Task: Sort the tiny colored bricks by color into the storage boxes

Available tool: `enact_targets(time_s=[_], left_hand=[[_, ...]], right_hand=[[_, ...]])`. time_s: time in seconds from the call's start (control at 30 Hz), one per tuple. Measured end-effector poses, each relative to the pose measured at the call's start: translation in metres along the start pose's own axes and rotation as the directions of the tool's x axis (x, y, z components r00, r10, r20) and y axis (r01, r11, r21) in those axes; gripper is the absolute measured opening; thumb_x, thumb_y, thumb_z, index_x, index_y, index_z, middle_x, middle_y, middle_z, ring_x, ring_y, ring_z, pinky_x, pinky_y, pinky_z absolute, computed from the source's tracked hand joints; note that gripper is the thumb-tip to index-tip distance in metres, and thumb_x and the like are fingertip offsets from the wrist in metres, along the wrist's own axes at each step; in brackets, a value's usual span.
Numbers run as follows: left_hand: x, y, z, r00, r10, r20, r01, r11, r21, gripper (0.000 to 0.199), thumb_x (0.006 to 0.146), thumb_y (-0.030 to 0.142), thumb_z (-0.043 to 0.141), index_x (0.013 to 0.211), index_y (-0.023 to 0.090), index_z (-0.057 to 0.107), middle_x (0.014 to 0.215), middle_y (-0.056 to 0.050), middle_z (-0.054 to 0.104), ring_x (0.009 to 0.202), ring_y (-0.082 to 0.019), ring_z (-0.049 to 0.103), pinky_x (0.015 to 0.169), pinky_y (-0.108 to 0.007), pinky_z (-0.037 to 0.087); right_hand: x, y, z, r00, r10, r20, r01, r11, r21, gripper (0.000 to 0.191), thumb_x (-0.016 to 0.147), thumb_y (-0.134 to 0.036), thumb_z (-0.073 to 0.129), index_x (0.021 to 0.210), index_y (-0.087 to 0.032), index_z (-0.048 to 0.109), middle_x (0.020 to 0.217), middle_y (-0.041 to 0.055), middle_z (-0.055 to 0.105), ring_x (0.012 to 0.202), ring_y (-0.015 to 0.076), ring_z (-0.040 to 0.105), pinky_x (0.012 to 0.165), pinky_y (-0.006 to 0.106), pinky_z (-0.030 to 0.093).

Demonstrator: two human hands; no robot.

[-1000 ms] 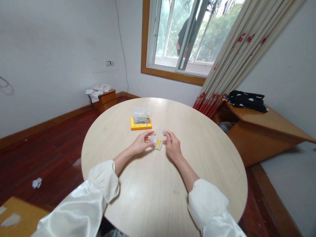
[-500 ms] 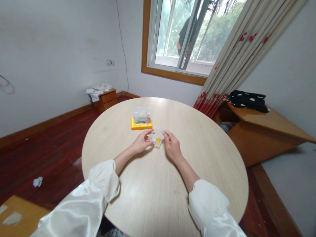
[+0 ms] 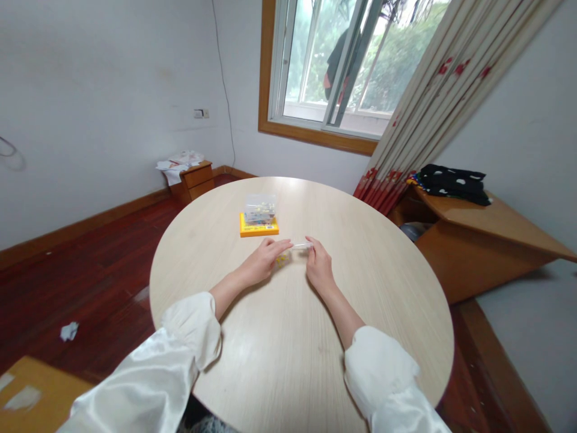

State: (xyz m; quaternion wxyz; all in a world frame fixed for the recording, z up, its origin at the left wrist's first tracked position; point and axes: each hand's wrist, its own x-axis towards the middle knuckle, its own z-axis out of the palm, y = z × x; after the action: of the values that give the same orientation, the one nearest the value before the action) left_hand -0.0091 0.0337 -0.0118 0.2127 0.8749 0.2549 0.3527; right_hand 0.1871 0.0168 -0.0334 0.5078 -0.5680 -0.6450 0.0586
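Observation:
Both hands are at a small clear plastic bag [image 3: 301, 245], held just above the round table [image 3: 279, 361]. Its top edge is stretched between them as a thin, shiny line. My left hand [image 3: 264, 258] grips the left side, palm turned down over it. Small yellow pieces [image 3: 282, 259] show by its fingertips, partly covered and blurred. On the right, my right hand [image 3: 319, 264] pinches the other end between thumb and fingers. Beyond the left hand, a clear plastic box [image 3: 260, 204] with small light pieces in it rests on a flat yellow box [image 3: 259, 231].
A window [image 3: 324, 66] and a patterned curtain [image 3: 433, 90] are behind the table. To the right, a tilted wooden cabinet [image 3: 487, 246] carries folded black cloth [image 3: 455, 184]. Papers top a small drawer unit [image 3: 198, 180] at the back left. A cardboard box [image 3: 40, 397] stands lower left.
The bag has tilted from facing me to nearly edge-on. My left hand has rolled palm-down over it, and my right hand has shifted slightly right. The boxes have not moved.

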Motion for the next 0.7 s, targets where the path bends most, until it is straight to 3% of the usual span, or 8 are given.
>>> enact_targets(time_s=[0.17, 0.23, 0.33, 0.4, 0.47, 0.53, 0.63, 0.7], left_hand=[[0.002, 0.004, -0.003, 0.995, -0.039, -0.089, 0.031, 0.996, -0.083, 0.058, 0.073, 0.0, 0.048, 0.127, 0.022, 0.049, 0.133, -0.009, 0.05, 0.116, -0.023, 0.044, 0.103, -0.046, 0.032], [0.003, 0.004, 0.001, 0.974, -0.143, -0.174, 0.111, 0.977, -0.185, 0.054, 0.073, 0.005, 0.055, 0.125, 0.02, 0.05, 0.13, -0.01, 0.052, 0.114, -0.022, 0.047, 0.103, -0.044, 0.034], [0.007, -0.001, 0.01, 0.894, -0.372, -0.25, 0.228, 0.857, -0.462, 0.055, 0.07, 0.012, 0.062, 0.123, 0.017, 0.048, 0.126, -0.013, 0.053, 0.101, -0.019, 0.056, 0.094, -0.04, 0.043], [0.01, -0.006, 0.016, 0.837, -0.492, -0.239, 0.237, 0.721, -0.652, 0.054, 0.069, 0.016, 0.066, 0.12, 0.017, 0.047, 0.124, -0.013, 0.054, 0.098, -0.018, 0.058, 0.091, -0.038, 0.046], [0.012, -0.009, 0.019, 0.799, -0.565, -0.208, 0.227, 0.602, -0.766, 0.053, 0.066, 0.02, 0.07, 0.115, 0.017, 0.049, 0.12, -0.012, 0.057, 0.101, -0.018, 0.058, 0.092, -0.038, 0.045], [0.013, -0.011, 0.021, 0.78, -0.603, -0.169, 0.228, 0.525, -0.82, 0.054, 0.063, 0.022, 0.073, 0.111, 0.016, 0.051, 0.116, -0.011, 0.059, 0.103, -0.019, 0.057, 0.093, -0.039, 0.044], [0.012, -0.01, 0.022, 0.789, -0.605, -0.111, 0.245, 0.475, -0.845, 0.054, 0.061, 0.02, 0.075, 0.109, 0.015, 0.053, 0.113, -0.011, 0.06, 0.103, -0.02, 0.057, 0.092, -0.038, 0.045], [0.012, -0.01, 0.02, 0.799, -0.592, -0.101, 0.267, 0.501, -0.823, 0.051, 0.064, 0.019, 0.072, 0.111, 0.014, 0.053, 0.113, -0.012, 0.06, 0.097, -0.018, 0.059, 0.088, -0.036, 0.047]], right_hand=[[-0.001, 0.002, 0.006, 0.991, 0.136, -0.005, -0.134, 0.981, 0.143, 0.04, 0.09, -0.036, 0.036, 0.12, -0.016, 0.051, 0.11, 0.0143, 0.064, 0.101, 0.0217, 0.06, 0.088, 0.041, 0.048], [-0.001, 0.001, 0.009, 0.976, 0.219, 0.012, -0.213, 0.931, 0.296, 0.045, 0.089, -0.041, 0.039, 0.128, -0.018, 0.042, 0.105, 0.0128, 0.065, 0.096, 0.02, 0.062, 0.081, 0.038, 0.051], [-0.001, -0.006, 0.011, 0.964, 0.267, -0.011, -0.237, 0.872, 0.427, 0.051, 0.086, -0.043, 0.047, 0.13, -0.021, 0.034, 0.106, 0.0119, 0.063, 0.094, 0.0187, 0.062, 0.075, 0.035, 0.053], [-0.002, -0.015, 0.008, 0.981, 0.187, -0.044, -0.158, 0.916, 0.368, 0.046, 0.082, -0.042, 0.054, 0.122, -0.022, 0.042, 0.107, 0.0113, 0.06, 0.097, 0.0197, 0.059, 0.074, 0.035, 0.052], [-0.004, -0.024, 0.005, 1.0, 0.006, -0.02, -0.001, 0.975, 0.223, 0.036, 0.079, -0.039, 0.06, 0.109, -0.022, 0.052, 0.106, 0.0101, 0.058, 0.1, 0.0215, 0.055, 0.078, 0.037, 0.051], [-0.006, -0.031, 0.004, 0.985, -0.166, 0.048, 0.162, 0.984, 0.079, 0.025, 0.079, -0.036, 0.061, 0.099, -0.023, 0.06, 0.104, 0.0094, 0.059, 0.1, 0.0231, 0.053, 0.084, 0.041, 0.048], [-0.008, -0.031, 0.004, 0.958, -0.264, 0.116, 0.271, 0.961, -0.048, 0.014, 0.083, -0.032, 0.057, 0.09, -0.023, 0.065, 0.098, 0.0089, 0.06, 0.096, 0.0237, 0.051, 0.086, 0.042, 0.045], [-0.006, -0.024, 0.004, 0.957, -0.26, 0.125, 0.275, 0.955, -0.114, 0.015, 0.085, -0.029, 0.053, 0.088, -0.022, 0.066, 0.094, 0.0089, 0.06, 0.092, 0.0234, 0.051, 0.082, 0.04, 0.045]])
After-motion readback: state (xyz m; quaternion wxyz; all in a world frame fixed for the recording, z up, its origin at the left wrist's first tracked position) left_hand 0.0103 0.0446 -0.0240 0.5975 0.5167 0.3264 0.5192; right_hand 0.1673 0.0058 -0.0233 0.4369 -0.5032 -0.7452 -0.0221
